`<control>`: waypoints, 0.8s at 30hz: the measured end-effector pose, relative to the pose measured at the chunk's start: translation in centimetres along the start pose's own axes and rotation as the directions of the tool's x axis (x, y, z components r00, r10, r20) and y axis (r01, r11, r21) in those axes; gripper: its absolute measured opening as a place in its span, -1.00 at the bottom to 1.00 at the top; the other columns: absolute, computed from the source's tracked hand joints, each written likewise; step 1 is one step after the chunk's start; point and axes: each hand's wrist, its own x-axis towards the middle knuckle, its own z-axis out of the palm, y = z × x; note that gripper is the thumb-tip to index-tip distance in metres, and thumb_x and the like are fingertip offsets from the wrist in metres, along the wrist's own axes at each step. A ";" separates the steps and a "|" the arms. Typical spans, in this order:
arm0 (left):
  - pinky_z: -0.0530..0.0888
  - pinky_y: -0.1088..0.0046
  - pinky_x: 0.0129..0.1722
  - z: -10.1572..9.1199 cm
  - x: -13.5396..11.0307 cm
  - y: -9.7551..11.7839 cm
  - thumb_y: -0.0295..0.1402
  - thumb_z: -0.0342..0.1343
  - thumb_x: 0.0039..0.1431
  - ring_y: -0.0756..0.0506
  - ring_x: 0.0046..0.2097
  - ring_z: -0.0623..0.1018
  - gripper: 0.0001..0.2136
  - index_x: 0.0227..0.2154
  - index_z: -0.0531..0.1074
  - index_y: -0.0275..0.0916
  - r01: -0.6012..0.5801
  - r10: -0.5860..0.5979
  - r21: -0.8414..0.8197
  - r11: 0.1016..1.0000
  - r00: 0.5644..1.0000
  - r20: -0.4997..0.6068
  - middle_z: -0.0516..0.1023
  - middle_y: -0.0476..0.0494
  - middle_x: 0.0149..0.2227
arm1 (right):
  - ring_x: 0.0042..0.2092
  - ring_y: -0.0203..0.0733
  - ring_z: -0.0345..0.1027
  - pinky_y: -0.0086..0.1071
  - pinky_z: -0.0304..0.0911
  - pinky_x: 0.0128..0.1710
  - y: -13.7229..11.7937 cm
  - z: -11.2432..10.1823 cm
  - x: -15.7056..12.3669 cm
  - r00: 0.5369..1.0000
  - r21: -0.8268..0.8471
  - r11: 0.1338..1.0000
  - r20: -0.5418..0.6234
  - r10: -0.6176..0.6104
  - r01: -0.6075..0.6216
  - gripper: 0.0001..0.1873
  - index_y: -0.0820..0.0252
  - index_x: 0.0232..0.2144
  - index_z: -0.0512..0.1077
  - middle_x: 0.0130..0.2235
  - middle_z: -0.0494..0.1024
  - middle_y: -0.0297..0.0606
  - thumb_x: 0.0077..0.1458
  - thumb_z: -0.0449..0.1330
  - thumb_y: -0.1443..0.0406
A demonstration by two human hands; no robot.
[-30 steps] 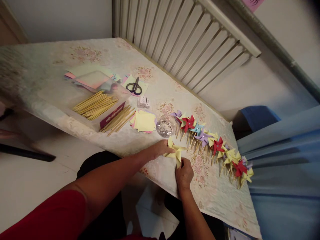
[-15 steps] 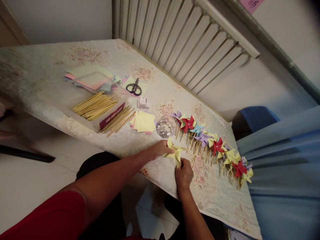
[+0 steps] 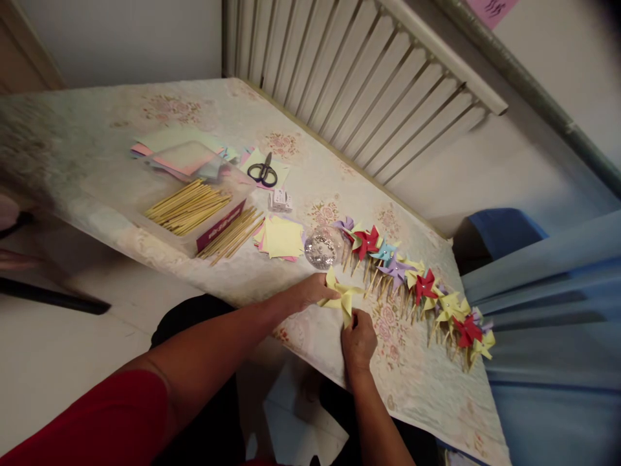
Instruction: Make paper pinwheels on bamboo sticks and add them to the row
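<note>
Between my hands, over the near edge of the table, is a pale yellow paper pinwheel (image 3: 345, 299). My left hand (image 3: 316, 290) pinches it from the left, thumb lying near its centre. Just below the pinwheel, my right hand (image 3: 359, 338) is closed with curled fingers at its lower blade; whether a stick is inside the fist is hidden. A clear round dish (image 3: 321, 250) of small shiny metal pieces stands just beyond my left hand. Left of the dish lies a stack of yellow and pink paper squares (image 3: 280, 238).
Finished pinwheels (image 3: 398, 270) on sticks lie in a row to the right. A plastic box (image 3: 220, 225) of wooden sticks (image 3: 189, 206) stands left, with loose sticks (image 3: 233, 237) beside it. Black scissors (image 3: 262, 172) rest on paper near a small white box (image 3: 280, 201). A radiator (image 3: 339, 84) lines the wall.
The whole view has shifted slightly. Both hands keep nearly the same grip on the yellow pinwheel, and nothing else on the table has moved.
</note>
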 end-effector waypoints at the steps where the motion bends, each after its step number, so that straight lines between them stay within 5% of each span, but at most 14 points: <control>1: 0.35 0.44 -0.31 0.1 0.0 0.1 -0.46 0.36 -0.28 -0.02 -0.40 0.45 -0.73 -0.41 0.49 -0.35 0.017 -0.017 -0.011 1.000 1.000 -0.014 0.55 -0.06 -0.44 | -0.30 -0.14 0.37 -0.33 0.11 -0.31 0.0 0.0 0.0 1.000 -0.001 1.000 0.000 0.000 0.000 -0.64 0.22 -0.26 0.52 -0.28 0.58 -0.14 0.24 -0.06 0.24; 19: 0.38 0.48 -0.33 0.2 -0.1 0.5 -0.44 0.42 -0.35 -0.02 -0.39 0.48 -0.68 -0.42 0.53 -0.37 0.048 -0.049 -0.055 0.997 0.999 -0.007 0.58 -0.07 -0.46 | -0.28 -0.08 0.40 -0.28 0.20 -0.24 0.2 -0.1 0.1 1.000 0.101 0.995 -0.004 0.028 -0.027 -0.64 0.21 -0.31 0.51 -0.28 0.58 -0.10 0.21 -0.04 0.19; 22: 0.38 0.49 -0.34 0.1 0.0 0.4 -0.49 0.39 -0.31 -0.01 -0.41 0.48 -0.72 -0.41 0.54 -0.37 0.057 -0.057 -0.073 0.996 0.998 -0.007 0.58 -0.06 -0.47 | -0.32 -0.11 0.39 -0.28 0.27 -0.24 0.7 -0.4 0.2 0.984 0.305 0.944 -0.083 0.160 -0.128 -0.70 0.20 -0.38 0.48 -0.36 0.56 -0.15 0.13 0.04 0.15; 24: 0.37 0.50 -0.37 0.0 0.2 0.4 -0.52 0.35 -0.28 0.00 -0.42 0.47 -0.76 -0.43 0.54 -0.36 0.065 -0.067 -0.092 0.994 0.998 -0.020 0.57 -0.05 -0.48 | -0.39 -0.15 0.35 -0.31 0.28 -0.34 0.5 -1.1 0.3 0.932 0.446 0.866 -0.161 0.325 -0.225 -0.74 0.18 -0.39 0.45 -0.44 0.51 -0.23 0.10 0.07 0.15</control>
